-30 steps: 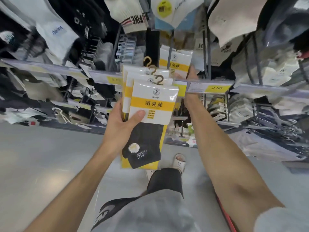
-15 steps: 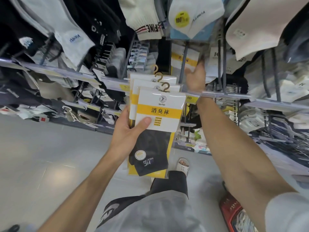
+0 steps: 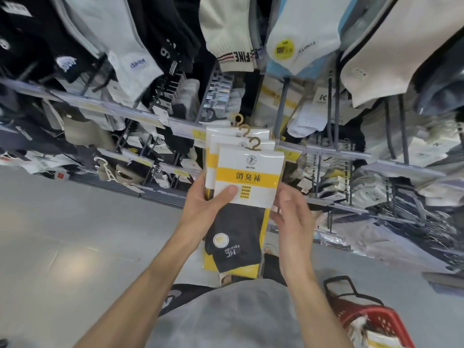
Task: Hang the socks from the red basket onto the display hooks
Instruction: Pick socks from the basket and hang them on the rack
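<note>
My left hand [image 3: 203,207] grips a stack of three sock packs [image 3: 247,177], each white and yellow with a gold hook on top and a black sock showing below. Its thumb lies across the front pack's card. My right hand [image 3: 292,217] is at the stack's right edge, fingers curled toward the front pack and touching its side. The red basket [image 3: 371,320] stands on the floor at the lower right, with light packs inside. Display hooks [image 3: 281,106] on the rack rise just behind the packs.
A rack of hanging socks fills the upper half, with shelf rails carrying yellow price tags [image 3: 200,133]. Grey floor [image 3: 75,247] spreads to the left. My legs and sandalled feet [image 3: 226,278] are below the packs.
My right hand has come down from the rack hook to the right edge of the sock stack. The camera tilted down, bringing the red basket further into view.
</note>
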A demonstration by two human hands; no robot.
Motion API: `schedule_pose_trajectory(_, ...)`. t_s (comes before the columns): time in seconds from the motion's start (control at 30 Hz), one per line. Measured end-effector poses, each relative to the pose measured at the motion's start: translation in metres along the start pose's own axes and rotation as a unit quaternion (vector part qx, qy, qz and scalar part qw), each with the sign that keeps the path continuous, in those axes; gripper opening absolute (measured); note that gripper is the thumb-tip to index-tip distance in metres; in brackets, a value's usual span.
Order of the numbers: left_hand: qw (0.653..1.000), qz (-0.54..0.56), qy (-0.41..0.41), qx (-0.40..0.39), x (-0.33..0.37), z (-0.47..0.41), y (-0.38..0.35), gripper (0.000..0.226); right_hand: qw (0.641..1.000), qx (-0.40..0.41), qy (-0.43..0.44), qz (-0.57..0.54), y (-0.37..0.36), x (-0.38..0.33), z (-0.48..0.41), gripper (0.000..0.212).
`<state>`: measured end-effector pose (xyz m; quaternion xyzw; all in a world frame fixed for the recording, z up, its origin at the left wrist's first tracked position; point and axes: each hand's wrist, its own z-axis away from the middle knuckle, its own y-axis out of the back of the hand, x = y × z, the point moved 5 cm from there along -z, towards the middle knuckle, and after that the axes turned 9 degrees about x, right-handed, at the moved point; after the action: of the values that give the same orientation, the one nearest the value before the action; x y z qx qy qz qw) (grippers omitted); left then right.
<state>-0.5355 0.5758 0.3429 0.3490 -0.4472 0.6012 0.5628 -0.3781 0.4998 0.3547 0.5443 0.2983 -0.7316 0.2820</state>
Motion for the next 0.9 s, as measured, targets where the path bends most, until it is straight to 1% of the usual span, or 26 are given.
schedule_pose_trajectory(0.03, 1.000, 0.005, -0.001, -0.002, -0.001, 0.001, -0.002, 0.041, 1.000, -0.018, 0.017, 0.010, -0.005, -0.006, 0.002, 0.021)
schedule_pose_trajectory(0.07, 1.000, 0.011, -0.001, -0.003, -0.001, 0.003, -0.004, 0.044, 0.999, -0.029, 0.028, 0.030, -0.009, -0.009, 0.002, 0.029)
schedule_pose_trajectory(0.13, 0.999, 0.032, 0.009, -0.004, -0.003, 0.005, -0.008, 0.046, 0.998, -0.025, 0.030, 0.051, -0.008, -0.014, -0.004, 0.039)
schedule_pose_trajectory(0.2, 0.998, 0.062, 0.026, -0.013, -0.005, 0.006, -0.011, 0.044, 0.998, -0.014, 0.024, 0.051, -0.001, -0.016, -0.010, 0.037)
schedule_pose_trajectory(0.23, 0.997, 0.070, 0.033, -0.016, -0.005, 0.006, -0.011, 0.039, 0.999, -0.014, 0.020, 0.043, 0.003, -0.017, -0.011, 0.034)
schedule_pose_trajectory(0.33, 0.998, 0.059, 0.028, -0.018, -0.005, 0.008, -0.011, 0.026, 0.999, -0.016, 0.014, 0.040, 0.011, -0.017, -0.011, 0.029)
schedule_pose_trajectory(0.43, 0.998, 0.049, -0.003, -0.038, -0.002, 0.012, -0.011, 0.029, 0.999, -0.018, 0.010, 0.044, 0.014, -0.016, -0.009, 0.031)
schedule_pose_trajectory(0.53, 0.998, 0.024, -0.037, -0.045, 0.000, 0.015, -0.012, 0.033, 0.998, -0.045, 0.000, 0.040, 0.014, -0.015, -0.009, 0.032)
schedule_pose_trajectory(0.63, 0.998, 0.001, -0.061, -0.016, 0.003, 0.015, -0.009, 0.029, 0.999, -0.043, -0.010, 0.021, 0.019, -0.013, -0.010, 0.028)
schedule_pose_trajectory(0.7, 0.997, 0.003, -0.069, 0.024, 0.004, 0.013, -0.002, 0.023, 0.999, -0.029, -0.028, -0.011, 0.028, -0.009, -0.011, 0.029)
schedule_pose_trajectory(0.77, 0.996, 0.014, -0.070, 0.052, 0.006, 0.012, 0.006, 0.022, 0.999, -0.020, -0.038, -0.032, 0.041, -0.002, -0.011, 0.032)
schedule_pose_trajectory(0.9, 0.994, 0.018, -0.084, 0.062, 0.012, 0.011, 0.019, 0.023, 0.999, -0.008, -0.038, 0.014, 0.073, 0.014, -0.020, 0.033)
